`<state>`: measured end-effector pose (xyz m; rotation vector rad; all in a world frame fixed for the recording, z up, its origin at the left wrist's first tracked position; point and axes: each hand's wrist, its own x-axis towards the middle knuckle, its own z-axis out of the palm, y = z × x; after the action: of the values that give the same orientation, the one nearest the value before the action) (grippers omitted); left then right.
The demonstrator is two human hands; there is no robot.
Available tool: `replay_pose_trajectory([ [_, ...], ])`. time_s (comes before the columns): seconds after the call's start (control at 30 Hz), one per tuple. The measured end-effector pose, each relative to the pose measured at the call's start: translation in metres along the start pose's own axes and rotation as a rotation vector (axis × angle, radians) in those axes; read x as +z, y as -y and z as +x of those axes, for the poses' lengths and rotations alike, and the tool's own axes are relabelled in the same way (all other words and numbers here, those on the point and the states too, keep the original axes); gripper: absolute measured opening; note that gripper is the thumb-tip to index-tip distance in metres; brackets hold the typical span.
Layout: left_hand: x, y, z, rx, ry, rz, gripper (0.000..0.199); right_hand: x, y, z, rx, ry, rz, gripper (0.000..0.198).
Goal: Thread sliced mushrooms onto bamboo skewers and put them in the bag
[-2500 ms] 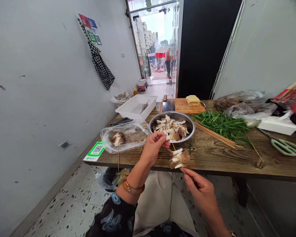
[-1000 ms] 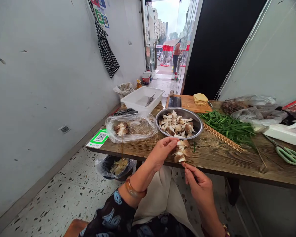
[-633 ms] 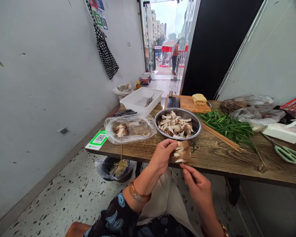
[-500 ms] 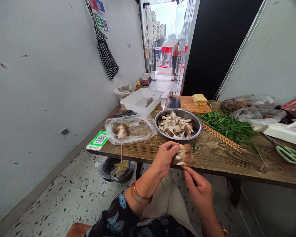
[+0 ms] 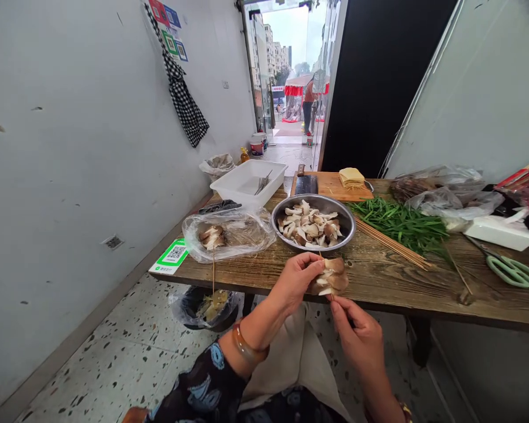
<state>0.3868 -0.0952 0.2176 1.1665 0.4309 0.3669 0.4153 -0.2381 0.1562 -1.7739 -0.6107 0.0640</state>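
Between my hands, over the table's front edge, is a bunch of brown and white mushroom pieces [image 5: 334, 276] threaded on a thin wooden skewer. My left hand [image 5: 297, 276] is closed, pinching the mushrooms from the left side. Lower down, my right hand [image 5: 355, 329] grips the skewer's lower end between thumb and fingers. Just behind them stands a metal bowl [image 5: 277, 232] heaped with torn mushrooms [image 5: 311, 223]. To the left, a finished-looking mushroom skewer [image 5: 212, 237] rests on a clear plastic bag [image 5: 251, 235], its stick jutting past the table edge.
Bare skewers [image 5: 392, 244] lie beside green leafy vegetables [image 5: 397, 220]. Behind are a white tray [image 5: 233, 191], a cutting board [image 5: 328, 187] with a cleaver [image 5: 306, 184] and tofu sheets [image 5: 351, 177]. Green-handled scissors [image 5: 509, 271] lie right. A lined bin [image 5: 194, 317] stands below.
The view has shifted slightly, so the table and its things sit a little further left. Both hands keep their hold on the mushrooms and skewer, with hardly any other movement.
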Motion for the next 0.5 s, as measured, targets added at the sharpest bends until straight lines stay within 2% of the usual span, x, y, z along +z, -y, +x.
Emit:
replay_pose_trajectory([
  [0.07,-0.003,-0.009,0.008,0.08,0.02,0.087,0.033,-0.002,-0.005,0.002,0.024,-0.019,0.027,0.032],
  [0.2,-0.013,-0.031,0.037,0.27,-0.027,0.315,0.029,-0.003,-0.018,0.003,0.107,-0.032,0.112,0.033],
  [0.37,-0.023,-0.051,0.087,0.5,-0.077,0.921,0.012,-0.003,-0.024,0.005,0.154,-0.025,0.174,0.034],
  [0.5,-0.025,-0.052,0.115,0.493,0.001,1.318,0.02,-0.007,-0.024,0.008,0.179,-0.008,0.173,0.034],
])
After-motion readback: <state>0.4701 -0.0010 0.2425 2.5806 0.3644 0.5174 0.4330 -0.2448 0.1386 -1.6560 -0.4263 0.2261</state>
